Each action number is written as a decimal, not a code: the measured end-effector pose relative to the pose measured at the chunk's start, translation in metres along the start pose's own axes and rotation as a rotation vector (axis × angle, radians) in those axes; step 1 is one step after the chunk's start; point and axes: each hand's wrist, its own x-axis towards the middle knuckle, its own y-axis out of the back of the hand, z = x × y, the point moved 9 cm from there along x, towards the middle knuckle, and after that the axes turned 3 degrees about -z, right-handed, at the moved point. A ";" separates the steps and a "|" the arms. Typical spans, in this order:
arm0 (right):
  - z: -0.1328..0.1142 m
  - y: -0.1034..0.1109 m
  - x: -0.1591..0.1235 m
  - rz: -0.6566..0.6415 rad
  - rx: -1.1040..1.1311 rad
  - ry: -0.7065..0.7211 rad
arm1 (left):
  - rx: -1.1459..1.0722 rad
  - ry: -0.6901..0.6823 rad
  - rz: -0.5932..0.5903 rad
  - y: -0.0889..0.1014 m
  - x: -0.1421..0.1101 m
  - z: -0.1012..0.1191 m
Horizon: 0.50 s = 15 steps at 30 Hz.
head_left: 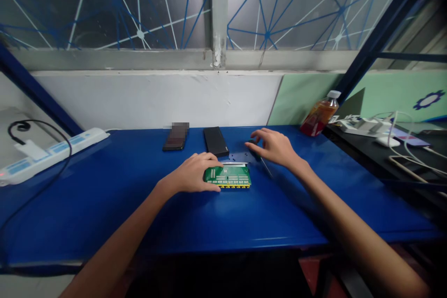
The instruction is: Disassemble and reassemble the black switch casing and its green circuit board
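My left hand (195,172) grips the left end of a green circuit board (232,175), thumb at the front edge and fingers over the back. Yellow ports line the board's near edge, and a pale metal strip runs along its far edge. To the right of the board, my right hand (274,145) is curled over the dark handle of a screwdriver (267,167). Its thin shaft points toward me, low over the blue table; part of the handle is hidden by the fingers. Several tiny dark screws (233,156) lie between the board and my right hand.
Behind the board lie a black rectangular case (216,141) and a phone (176,137) on the blue table (139,214). A white power strip (52,153) with a black cable is at left. A drink bottle (320,112) stands back right, near cables and chargers (370,125) on a dark surface.
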 end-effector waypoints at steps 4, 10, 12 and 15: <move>0.028 -0.019 0.025 -0.070 -0.163 -0.151 | -0.020 0.008 0.009 0.000 0.000 0.000; 0.041 -0.056 0.012 -0.207 -0.194 -0.225 | -0.026 -0.001 0.006 -0.001 0.000 0.000; 0.039 -0.063 0.007 -0.241 -0.167 -0.205 | -0.027 0.010 -0.003 0.000 0.000 0.000; 0.037 -0.063 0.007 -0.218 -0.125 -0.184 | -0.032 0.021 -0.007 0.001 0.000 0.000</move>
